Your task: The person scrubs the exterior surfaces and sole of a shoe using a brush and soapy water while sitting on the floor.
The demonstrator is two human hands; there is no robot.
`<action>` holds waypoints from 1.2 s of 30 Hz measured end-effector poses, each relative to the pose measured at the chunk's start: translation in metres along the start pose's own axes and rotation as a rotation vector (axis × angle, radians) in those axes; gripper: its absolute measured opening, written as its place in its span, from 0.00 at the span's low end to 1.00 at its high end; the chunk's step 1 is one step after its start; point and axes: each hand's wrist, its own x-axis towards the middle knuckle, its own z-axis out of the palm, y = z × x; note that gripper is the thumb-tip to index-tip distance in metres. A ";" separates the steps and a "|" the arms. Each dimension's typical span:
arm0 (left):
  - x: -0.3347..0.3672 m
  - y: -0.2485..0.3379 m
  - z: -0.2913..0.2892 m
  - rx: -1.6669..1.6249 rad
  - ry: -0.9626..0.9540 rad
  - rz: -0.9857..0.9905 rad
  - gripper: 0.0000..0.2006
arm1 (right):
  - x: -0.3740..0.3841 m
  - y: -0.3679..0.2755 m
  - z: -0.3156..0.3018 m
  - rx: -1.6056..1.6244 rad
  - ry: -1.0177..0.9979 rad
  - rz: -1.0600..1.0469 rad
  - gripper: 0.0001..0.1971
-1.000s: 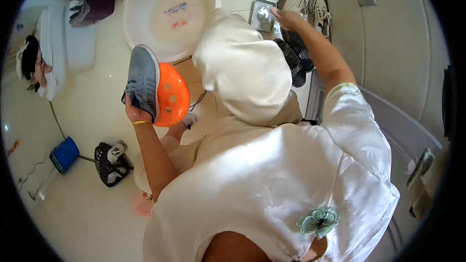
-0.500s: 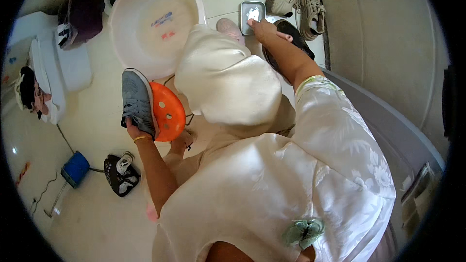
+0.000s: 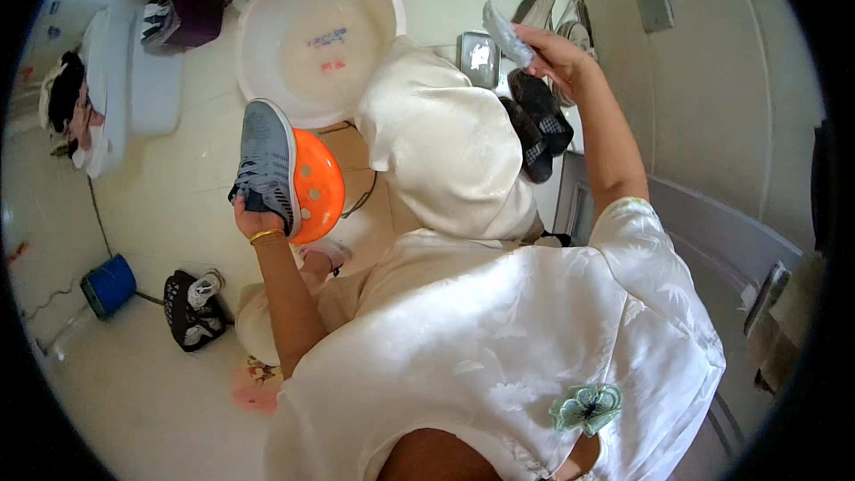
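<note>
My left hand (image 3: 252, 218) grips a grey sneaker (image 3: 265, 163) by its heel, sole facing left, in front of an orange plastic bowl (image 3: 319, 185). My right hand (image 3: 557, 53) is stretched out to the upper right and holds a pale grey, flat scrubbing piece (image 3: 505, 33) raised just above a small metal tray (image 3: 479, 58). A big white basin (image 3: 316, 36) stands on the floor beyond the sneaker. My knee in white satin cloth lies between the two hands.
A pair of black shoes (image 3: 534, 125) lies below my right hand, with pale sneakers (image 3: 539, 9) behind. A black shoe (image 3: 191, 307) and a blue can (image 3: 109, 285) sit on the tiled floor at lower left. A white box (image 3: 134, 62) with dark cloth (image 3: 191, 4) is at far left.
My right hand went down to the metal tray and has come up holding the pale grey piece. The left hand kept the sneaker by the orange bowl.
</note>
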 end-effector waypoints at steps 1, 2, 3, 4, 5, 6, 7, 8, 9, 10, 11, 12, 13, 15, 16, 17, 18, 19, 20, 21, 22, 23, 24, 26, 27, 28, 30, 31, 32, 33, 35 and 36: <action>-0.003 0.000 0.006 -0.028 -0.005 0.006 0.21 | -0.011 -0.020 0.005 0.122 0.002 -0.077 0.20; -0.009 0.001 0.013 -0.070 0.023 -0.050 0.21 | -0.021 -0.040 0.010 0.096 -0.006 -0.091 0.20; -0.015 0.001 0.016 -0.114 0.052 -0.104 0.20 | -0.029 -0.060 0.017 0.077 -0.044 -0.128 0.19; -0.016 0.000 0.017 -0.148 0.052 -0.091 0.20 | -0.037 -0.082 0.026 0.057 -0.087 -0.167 0.19; -0.018 0.001 0.015 -0.154 0.045 -0.088 0.21 | -0.041 -0.103 0.038 0.027 -0.112 -0.178 0.19; -0.020 0.001 0.013 -0.161 0.044 -0.083 0.21 | -0.043 -0.122 0.053 -0.064 -0.183 -0.213 0.20; -0.026 0.002 0.010 -0.193 0.063 -0.063 0.21 | -0.048 -0.139 0.070 -0.152 -0.256 -0.241 0.21; -0.031 0.002 0.010 -0.205 0.048 -0.098 0.20 | -0.046 -0.154 0.089 -0.183 -0.337 -0.259 0.20; -0.036 0.001 0.010 -0.217 0.036 -0.131 0.18 | -0.045 -0.168 0.106 -0.213 -0.381 -0.251 0.20; -0.047 -0.001 0.021 -0.217 0.082 -0.139 0.18 | -0.046 -0.180 0.122 -0.353 -0.396 -0.249 0.20; -0.057 0.000 0.032 -0.219 0.140 -0.138 0.18 | -0.045 -0.191 0.144 -0.492 -0.428 -0.250 0.20; -0.053 -0.004 0.024 -0.280 0.109 -0.166 0.17 | -0.046 -0.198 0.169 -0.573 -0.526 -0.232 0.21; -0.046 -0.009 0.016 -0.335 0.069 -0.202 0.16 | -0.042 -0.198 0.192 -0.600 -0.581 -0.216 0.21; -0.044 -0.014 0.017 -0.359 0.085 -0.129 0.15 | -0.039 -0.186 0.235 -0.819 -0.586 -0.185 0.21; -0.038 -0.013 0.015 -0.413 0.073 -0.129 0.14 | -0.029 -0.173 0.254 -0.865 -0.610 -0.159 0.21; -0.037 -0.013 0.010 -0.461 0.054 -0.139 0.13 | -0.021 -0.155 0.270 -0.917 -0.645 -0.167 0.21; -0.042 -0.014 0.013 -0.478 0.062 -0.142 0.13 | -0.011 -0.134 0.281 -0.967 -0.665 -0.175 0.21; -0.049 -0.010 0.017 -0.496 0.040 -0.160 0.13 | 0.004 -0.107 0.289 -1.073 -0.625 -0.222 0.21; -0.052 -0.008 0.017 -0.516 0.020 -0.173 0.12 | 0.008 -0.082 0.302 -1.151 -0.583 -0.249 0.21; -0.047 -0.012 0.010 -0.525 0.024 -0.172 0.12 | 0.025 -0.051 0.310 -1.161 -0.539 -0.219 0.23; -0.042 -0.015 0.004 -0.551 -0.002 -0.150 0.12 | 0.023 -0.028 0.323 -1.195 -0.441 -0.307 0.23; -0.037 -0.020 -0.002 -0.576 -0.031 -0.127 0.12 | 0.027 -0.006 0.328 -1.208 -0.447 -0.306 0.23; -0.028 -0.026 -0.011 -0.587 -0.082 -0.134 0.13 | 0.032 0.016 0.331 -1.364 -0.283 -0.575 0.22; -0.047 -0.013 0.006 -0.531 -0.055 -0.103 0.13 | 0.020 0.031 0.341 -1.428 -0.086 -0.706 0.21; -0.054 -0.008 0.012 -0.471 -0.030 -0.064 0.14 | 0.018 0.035 0.345 -1.436 -0.085 -0.701 0.21; -0.050 -0.011 0.006 -0.477 -0.027 -0.063 0.14 | 0.017 0.042 0.351 -1.462 -0.049 -0.682 0.22; -0.039 -0.017 -0.007 -0.557 -0.108 -0.107 0.19 | 0.010 0.052 0.356 -1.521 -0.072 -0.654 0.23; -0.039 -0.020 -0.007 -0.563 -0.103 -0.112 0.19 | 0.002 0.057 0.354 -1.528 -0.074 -0.649 0.23; -0.041 -0.018 -0.004 -0.543 -0.102 -0.094 0.21 | -0.009 0.061 0.352 -1.579 -0.143 -0.717 0.23; -0.043 -0.016 -0.003 -0.525 -0.100 -0.075 0.24 | -0.014 0.063 0.352 -1.628 -0.215 -0.787 0.23; -0.046 -0.011 0.001 -0.505 -0.106 -0.048 0.25 | 0.007 0.061 0.345 -1.619 -0.255 -0.809 0.22; -0.047 -0.011 0.003 -0.481 -0.112 -0.022 0.26 | 0.027 0.051 0.346 -1.625 -0.156 -0.817 0.23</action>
